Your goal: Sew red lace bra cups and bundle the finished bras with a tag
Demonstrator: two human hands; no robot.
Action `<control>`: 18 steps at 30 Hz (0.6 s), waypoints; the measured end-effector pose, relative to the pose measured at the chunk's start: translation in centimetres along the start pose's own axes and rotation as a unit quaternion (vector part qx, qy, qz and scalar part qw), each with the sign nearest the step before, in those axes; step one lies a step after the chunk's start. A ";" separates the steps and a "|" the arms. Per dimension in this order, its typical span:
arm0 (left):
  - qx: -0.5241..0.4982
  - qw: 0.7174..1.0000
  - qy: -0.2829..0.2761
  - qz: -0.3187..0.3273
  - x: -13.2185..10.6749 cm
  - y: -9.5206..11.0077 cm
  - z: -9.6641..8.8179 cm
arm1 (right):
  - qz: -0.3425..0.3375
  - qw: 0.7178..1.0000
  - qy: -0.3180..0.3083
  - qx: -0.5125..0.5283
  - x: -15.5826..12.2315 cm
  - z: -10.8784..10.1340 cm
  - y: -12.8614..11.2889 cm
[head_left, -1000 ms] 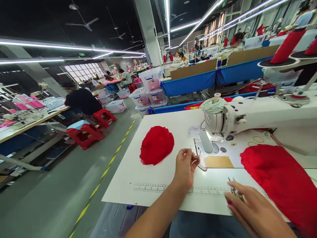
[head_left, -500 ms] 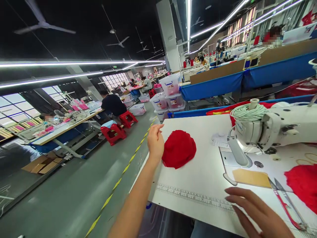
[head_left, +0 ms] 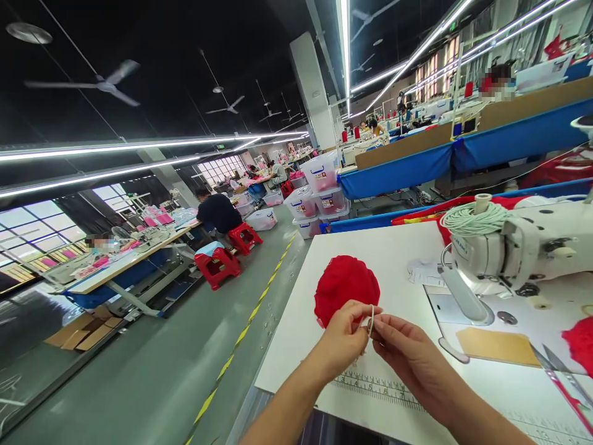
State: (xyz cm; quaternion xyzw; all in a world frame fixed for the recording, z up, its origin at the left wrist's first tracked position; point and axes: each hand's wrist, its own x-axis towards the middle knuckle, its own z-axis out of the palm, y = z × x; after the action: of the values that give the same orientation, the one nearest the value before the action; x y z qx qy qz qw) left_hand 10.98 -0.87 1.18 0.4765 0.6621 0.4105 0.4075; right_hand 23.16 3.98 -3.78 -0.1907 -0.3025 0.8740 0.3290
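Observation:
My left hand (head_left: pixel 343 337) and my right hand (head_left: pixel 404 350) meet above the white table (head_left: pixel 398 247), just in front of a stack of red fabric pieces (head_left: pixel 345 288). Both pinch a thin pale elastic band (head_left: pixel 371 319) between their fingertips. Right of the hands stands the white sewing machine (head_left: pixel 519 247), topped by a coil of pale cord (head_left: pixel 472 217). Red-handled scissors (head_left: pixel 558 377) lie on the table at the right, beside a tan patch (head_left: pixel 498 346). More red fabric (head_left: pixel 579 337) shows at the right edge.
A printed ruler (head_left: pixel 375 386) runs along the table's near edge. To the left is an aisle with a yellow floor line (head_left: pixel 241 337), red stools (head_left: pixel 217 266), stacked clear bins (head_left: pixel 317 185) and other people seated at work tables. Blue partitions (head_left: pixel 417 164) stand behind.
My left hand has drawn back from the red stack's left side toward me. My right hand has left the table's edge and joined it, and both now pinch the elastic band.

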 end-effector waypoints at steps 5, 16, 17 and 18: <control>0.003 0.999 -0.030 -0.039 0.1 -0.5 -0.6 | -0.011 0.998 -0.032 0.056 -0.4 0.2 0.3; -0.334 0.940 -0.033 -0.056 -1.9 -2.8 2.4 | 0.003 0.979 0.027 0.202 -0.3 -1.4 -1.3; -0.351 0.933 -0.039 -0.069 -2.2 -3.1 2.9 | 0.015 0.979 0.028 0.204 -0.3 -1.2 -1.3; -0.352 0.931 -0.061 -0.078 -2.4 -3.3 3.3 | 0.030 0.978 0.029 0.204 -0.4 -1.0 -1.3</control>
State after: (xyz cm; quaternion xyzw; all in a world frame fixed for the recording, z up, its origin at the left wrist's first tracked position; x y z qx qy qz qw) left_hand 13.58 -3.39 -2.62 0.2738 0.4842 0.5539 0.6195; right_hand 24.56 4.89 -3.68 -0.1539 -0.1018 0.9209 0.3433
